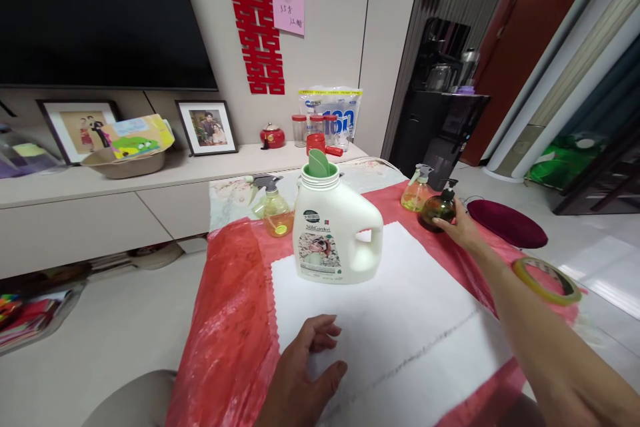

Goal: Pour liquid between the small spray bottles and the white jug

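Observation:
My right hand [459, 225] is closed around the side of a dark, round pump bottle [434, 215] at the right of the table. Close beside that bottle stands a clear spray bottle [415, 197] with yellow liquid. My left hand [313, 367] hovers over or rests on the white cloth [390, 340], its thumb and curled fingers apart and nothing between them. Ahead of it a large white detergent jug [320, 213] stands upright, uncapped, with a green spout [319, 164] showing in its mouth. Another spray bottle [277, 217], holding orange-yellow liquid, is left of the jug.
Red plastic sheeting [225, 307] covers the table under the cloth. A roll of yellow tape [523, 273] lies at the right edge. Behind, a low cabinet [155, 203] carries framed photos, a basket [127, 167], red-lidded jars [299, 130] and a plastic pack [345, 107]. A maroon stool [507, 221] stands right.

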Demonstrator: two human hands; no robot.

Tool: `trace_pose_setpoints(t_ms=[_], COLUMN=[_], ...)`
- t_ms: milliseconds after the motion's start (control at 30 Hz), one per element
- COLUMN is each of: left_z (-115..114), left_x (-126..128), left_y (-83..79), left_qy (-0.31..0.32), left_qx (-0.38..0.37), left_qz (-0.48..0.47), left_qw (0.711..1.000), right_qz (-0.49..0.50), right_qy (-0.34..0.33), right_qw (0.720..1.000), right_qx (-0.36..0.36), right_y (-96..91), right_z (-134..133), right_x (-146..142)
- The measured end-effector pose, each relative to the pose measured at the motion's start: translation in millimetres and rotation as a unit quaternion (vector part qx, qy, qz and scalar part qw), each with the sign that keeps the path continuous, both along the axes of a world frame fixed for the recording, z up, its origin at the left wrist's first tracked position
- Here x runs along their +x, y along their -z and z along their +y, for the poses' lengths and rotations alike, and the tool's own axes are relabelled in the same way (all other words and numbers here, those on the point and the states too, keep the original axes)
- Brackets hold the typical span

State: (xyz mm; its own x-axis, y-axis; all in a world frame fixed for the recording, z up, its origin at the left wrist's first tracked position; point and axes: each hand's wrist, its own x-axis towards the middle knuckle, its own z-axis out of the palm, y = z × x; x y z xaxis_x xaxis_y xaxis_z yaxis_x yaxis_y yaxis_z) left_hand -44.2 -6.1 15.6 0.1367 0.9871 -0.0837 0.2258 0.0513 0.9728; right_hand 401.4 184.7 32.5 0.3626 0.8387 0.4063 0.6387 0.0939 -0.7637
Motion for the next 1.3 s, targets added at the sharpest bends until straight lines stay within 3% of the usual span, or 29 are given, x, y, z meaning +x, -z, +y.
trace_pose_setpoints(t_ms=[467, 767, 900, 1100, 1200, 1300], left_z=[3, 6, 6, 10, 11, 10], left_x=[-4, -6, -8, -13, -15, -12], left_y=[9.1, 19.6, 23.4, 29.3, 27.9, 21.3], left_qy=[0.022, 0.026, 0.031, 0.054, 0.087, 0.063], left_qx=[0.013, 0.016, 0.017, 0.015, 0.006, 0.009], left_qz=[-0.006, -0.026, -0.028, -0.009, -0.003, -0.008], left_qw=[1.0, 0.999, 0.999, 0.998, 0.996, 0.998], right_qz=[-0.063, -0.06, -0.037, -0.022, -0.011, 0.011], right_qy=[0.14, 0.237, 0.235, 0.171, 0.152, 0.158], right_qw=[0.978, 0.963, 0.966, 0.983, 0.987, 0.985], right_qx=[-0.142, -0.116, -0.101, -0.065, -0.052, -0.063], right_y=[8.2, 4.6, 4.9, 6.3, 5.5, -1.5], right_z=[-1, 17, 23, 21, 19, 14], right_x=[-16, -40, -38, -24, -22, -23])
